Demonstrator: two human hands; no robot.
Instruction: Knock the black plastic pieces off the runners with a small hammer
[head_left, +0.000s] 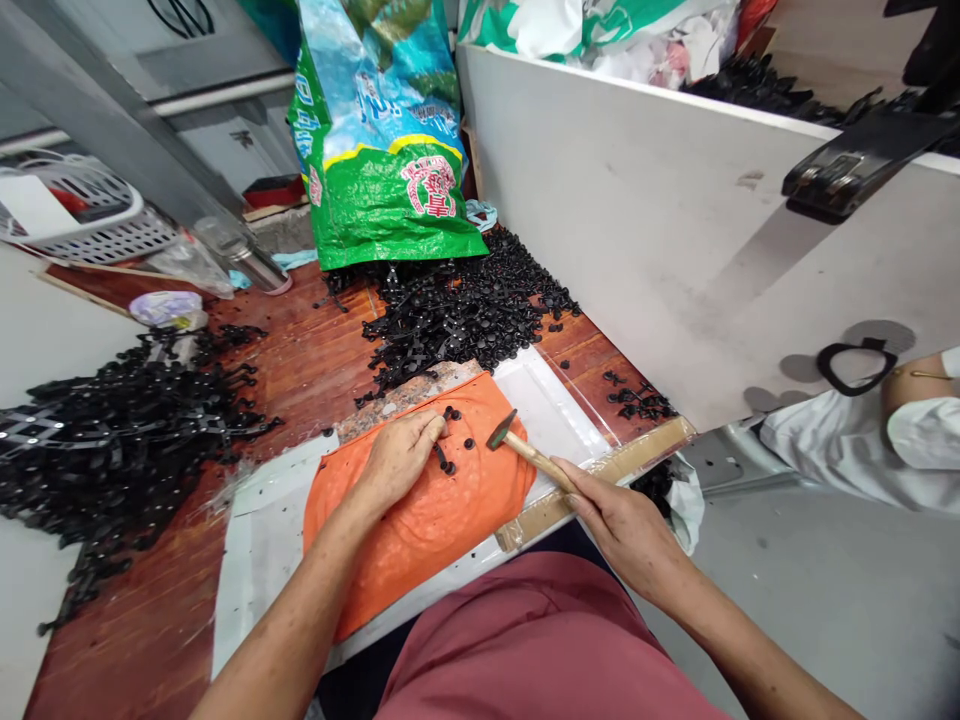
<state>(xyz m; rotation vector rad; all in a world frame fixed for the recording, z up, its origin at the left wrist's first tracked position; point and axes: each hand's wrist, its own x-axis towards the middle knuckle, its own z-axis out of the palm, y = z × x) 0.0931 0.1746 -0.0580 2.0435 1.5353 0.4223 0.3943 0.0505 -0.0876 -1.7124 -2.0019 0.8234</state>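
Observation:
An orange cloth-like cover (420, 520) lies over a flat pad near the table's front edge. On its left part rests my left hand (405, 450), fingers pressed together beside a few small black parts (448, 466); what the fingertips pinch, if anything, is too small to make out. My right hand (626, 515) is wrapped round the wooden handle of a small hammer (536, 457). The hammer's dark greenish head is above the cover, right of the black parts. A single round black piece (469, 443) lies between the left fingertips and the hammer head.
Behind the cover spreads a heap of small black parts (465, 310), beneath a green and blue bag (405, 200). Another black pile (112, 440) lies left. A white panel (675, 230) stands at right, with another person's arm (919, 385) beyond. A metal flask (255, 262) stands at back left.

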